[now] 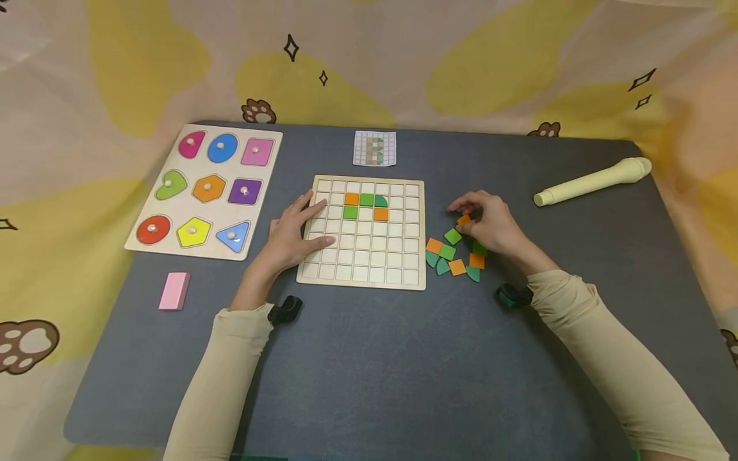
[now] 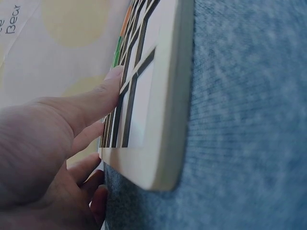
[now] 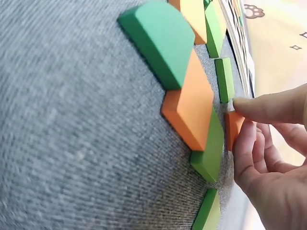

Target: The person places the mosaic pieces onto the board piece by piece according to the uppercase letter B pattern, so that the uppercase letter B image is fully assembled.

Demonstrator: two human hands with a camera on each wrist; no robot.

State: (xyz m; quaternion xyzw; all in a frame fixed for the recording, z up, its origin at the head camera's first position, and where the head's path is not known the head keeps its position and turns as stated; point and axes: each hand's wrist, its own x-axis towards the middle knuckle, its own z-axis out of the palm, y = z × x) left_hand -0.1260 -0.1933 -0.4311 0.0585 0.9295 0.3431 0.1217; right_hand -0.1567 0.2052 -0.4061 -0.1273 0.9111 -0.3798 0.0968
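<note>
A wooden grid board (image 1: 360, 275) bears several orange and green pieces in its upper middle cells. My left hand (image 1: 288, 238) rests on the board's left edge, its thumb and fingers spread over the cells; the left wrist view shows the thumb of that hand (image 2: 53, 129) on the frame. To the board's right, my right hand (image 1: 494, 225) pinches an orange square (image 1: 464, 219) between thumb and index finger. In the right wrist view this orange square (image 3: 233, 128) is beside a light green piece (image 3: 224, 80). Loose orange and green pieces (image 1: 457, 267) lie just below the right hand.
Behind the board lies a small pattern card (image 1: 375, 148). A shape puzzle with knobs (image 1: 190, 246) and a pink block (image 1: 174, 291) are at the left. A pale yellow stick (image 1: 594, 182) lies at the back right of the dark table (image 1: 369, 371).
</note>
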